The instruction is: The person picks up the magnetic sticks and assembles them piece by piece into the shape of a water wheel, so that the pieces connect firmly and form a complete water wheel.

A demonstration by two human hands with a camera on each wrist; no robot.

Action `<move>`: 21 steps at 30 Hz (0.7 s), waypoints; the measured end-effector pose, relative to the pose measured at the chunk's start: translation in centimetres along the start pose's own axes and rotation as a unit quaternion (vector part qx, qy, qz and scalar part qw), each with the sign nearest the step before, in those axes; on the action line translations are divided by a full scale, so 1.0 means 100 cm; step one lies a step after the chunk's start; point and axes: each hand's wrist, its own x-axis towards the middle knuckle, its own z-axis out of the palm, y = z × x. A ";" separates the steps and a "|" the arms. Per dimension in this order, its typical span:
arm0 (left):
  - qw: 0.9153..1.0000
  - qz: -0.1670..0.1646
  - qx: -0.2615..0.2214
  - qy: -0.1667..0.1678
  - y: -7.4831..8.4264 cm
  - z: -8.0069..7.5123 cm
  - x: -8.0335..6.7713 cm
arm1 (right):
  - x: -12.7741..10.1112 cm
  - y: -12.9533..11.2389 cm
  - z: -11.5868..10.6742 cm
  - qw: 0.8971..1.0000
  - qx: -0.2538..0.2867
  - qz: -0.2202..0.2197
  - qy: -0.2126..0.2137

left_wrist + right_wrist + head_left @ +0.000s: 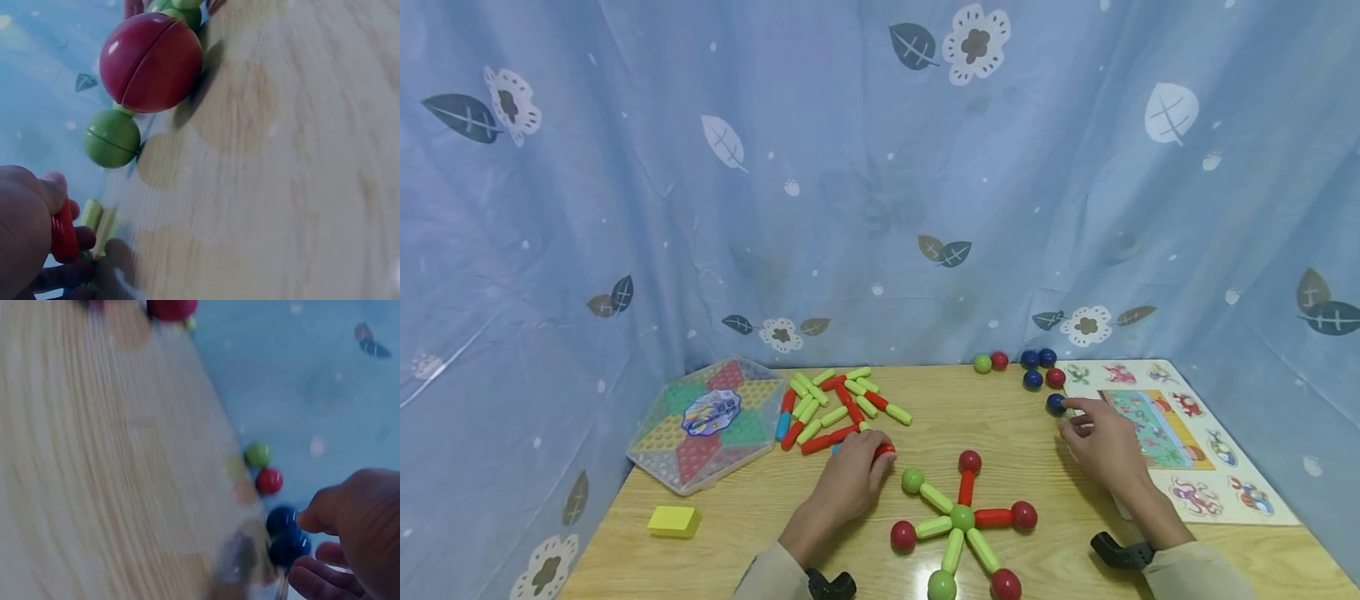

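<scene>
Your left hand (850, 479) has its fingers clenched round a red stick (62, 234) beside the stick pile (831, 404), while your right hand (1105, 450) pinches a blue ball (1056, 404) on the worktop (760, 508), both near the star figure (962, 521), handy for adding

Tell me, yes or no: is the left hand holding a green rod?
No, the left hand grips a red rod, plain in the left wrist view, with green rods lying beside it.
</scene>
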 end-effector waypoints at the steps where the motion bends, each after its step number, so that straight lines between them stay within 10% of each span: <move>1: 1.000 -0.004 -0.008 0.003 0.001 0.000 -0.001 | -0.001 -0.005 0.000 1.000 0.007 -0.012 -0.001; 7: 0.988 -0.043 -0.145 0.011 0.007 -0.005 -0.008 | -0.025 -0.047 0.009 0.987 0.097 -0.123 -0.042; 14: 0.906 -0.161 -0.382 -0.086 0.019 -0.014 -0.028 | -0.055 -0.066 0.024 0.960 0.200 -0.134 -0.144; 21: 0.950 -0.141 -0.263 -0.091 0.024 -0.012 -0.032 | -0.066 -0.064 0.035 0.941 0.263 -0.083 -0.198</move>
